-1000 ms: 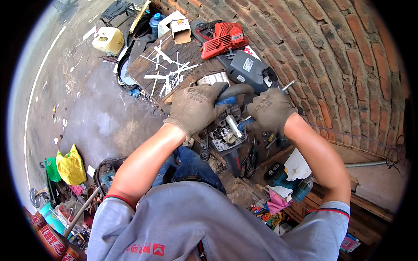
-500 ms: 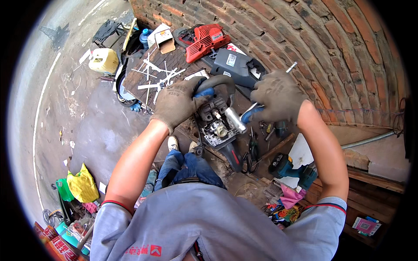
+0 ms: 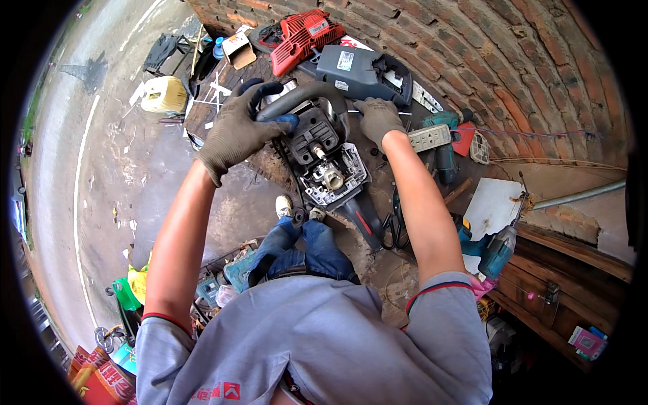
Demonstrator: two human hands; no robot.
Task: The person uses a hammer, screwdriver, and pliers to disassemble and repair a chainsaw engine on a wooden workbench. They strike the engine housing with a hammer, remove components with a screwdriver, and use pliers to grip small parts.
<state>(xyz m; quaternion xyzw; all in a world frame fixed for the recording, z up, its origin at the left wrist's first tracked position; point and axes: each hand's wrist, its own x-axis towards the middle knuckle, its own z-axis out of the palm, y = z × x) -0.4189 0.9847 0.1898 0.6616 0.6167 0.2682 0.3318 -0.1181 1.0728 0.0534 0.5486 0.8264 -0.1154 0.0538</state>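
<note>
A partly dismantled chainsaw body (image 3: 331, 179), with its engine parts and spark plug (image 3: 319, 152) exposed, tilts on the bench before me. My left hand (image 3: 237, 125), in a brown glove with blue fingertips, grips its curved front handle (image 3: 297, 98). Beyond its right side, my gloved right hand (image 3: 380, 121) is closed round a thin metal rod wrench (image 3: 406, 114). The rod's ends show on both sides of the glove; its socket is hidden. Just past that hand rests a dark grey machine cover (image 3: 358, 66).
A red machine housing (image 3: 305, 40) and an open box (image 3: 239, 48) lie at the back. On the right are a power strip (image 3: 430, 138), a cordless tool (image 3: 499, 253) and a white board (image 3: 491, 206). The brick wall (image 3: 513, 74) bounds the far right.
My right hand has carried the wrench away from the spark plug, up and left toward the grey cover. My left hand and the chainsaw body have shifted slightly in view.
</note>
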